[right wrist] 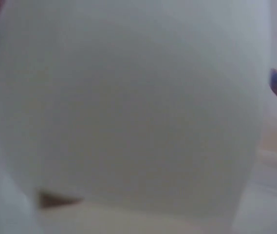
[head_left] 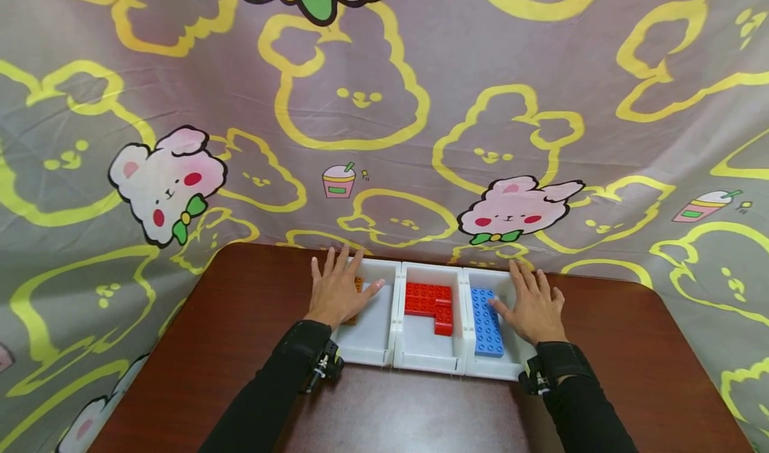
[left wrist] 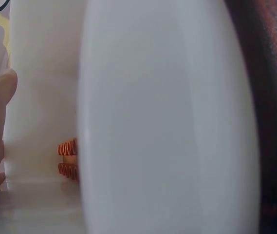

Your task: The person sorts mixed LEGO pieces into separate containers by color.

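Three white bins stand side by side on the table. My left hand lies over the outer side of the left bin, fingers spread and thumb reaching inward. Orange bricks in that bin are partly hidden under this hand. Red bricks lie in the middle bin. At the right bin, my right hand rests over the outer side with fingers extended, its thumb by the blue bricks. Whether the thumb touches them I cannot tell. A blurred white wall fills most of both wrist views.
The brown table extends to both sides of the bins and toward me. Behind its far edge hangs a patterned curtain, close to the backs of the bins. A strapped wrist camera sits low beside the left bin.
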Demonstrator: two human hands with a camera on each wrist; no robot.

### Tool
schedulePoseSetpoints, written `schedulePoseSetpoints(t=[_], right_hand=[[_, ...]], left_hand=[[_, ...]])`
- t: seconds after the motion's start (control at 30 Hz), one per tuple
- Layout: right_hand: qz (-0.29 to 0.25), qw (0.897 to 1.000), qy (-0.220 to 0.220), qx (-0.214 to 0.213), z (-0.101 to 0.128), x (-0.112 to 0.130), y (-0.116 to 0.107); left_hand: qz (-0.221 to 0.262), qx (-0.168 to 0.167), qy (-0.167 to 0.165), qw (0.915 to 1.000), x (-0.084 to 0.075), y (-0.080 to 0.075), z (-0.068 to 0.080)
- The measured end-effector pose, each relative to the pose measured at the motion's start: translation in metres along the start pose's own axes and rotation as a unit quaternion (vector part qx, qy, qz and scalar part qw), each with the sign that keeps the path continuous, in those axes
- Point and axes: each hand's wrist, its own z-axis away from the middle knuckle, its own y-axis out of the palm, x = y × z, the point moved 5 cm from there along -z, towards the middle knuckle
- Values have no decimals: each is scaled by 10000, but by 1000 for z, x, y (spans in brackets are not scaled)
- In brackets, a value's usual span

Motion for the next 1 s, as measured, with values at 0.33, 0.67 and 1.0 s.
schedulePoseSetpoints(t=[0.33, 0.67, 1.0], right_hand=[[-60, 9999, -57, -141, 3, -2, -1], [-151, 9998, -20, -153, 2, 0, -2], [-164, 9997, -26, -159, 3, -1, -2]], left_hand=[[-102, -230, 83, 9996, 1, 1, 0], [-107, -261, 90, 9996, -1, -5, 1], [-72, -114, 31, 9999, -1, -1, 0]])
